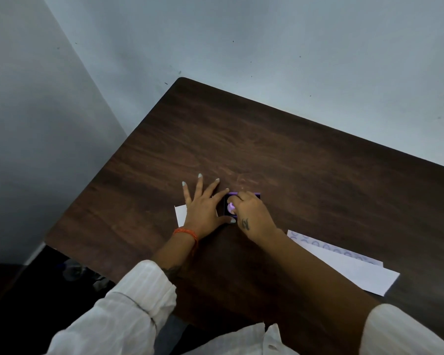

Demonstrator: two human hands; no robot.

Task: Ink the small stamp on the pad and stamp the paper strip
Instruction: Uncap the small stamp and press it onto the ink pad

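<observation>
A small purple stamp stands on a dark ink pad with a purple rim near the middle of the table. My right hand is shut on the stamp from above and presses it onto the pad. Just left of the pad, my left hand lies flat with its fingers spread on a white paper strip. Its thumb and forefinger touch the pad's left side. Most of that strip is hidden under the hand.
A dark wooden table stands in a corner between grey walls. At the right, near my forearm, lie white paper sheets, one with a row of purple stamp prints along its edge. The floor to the left is dark.
</observation>
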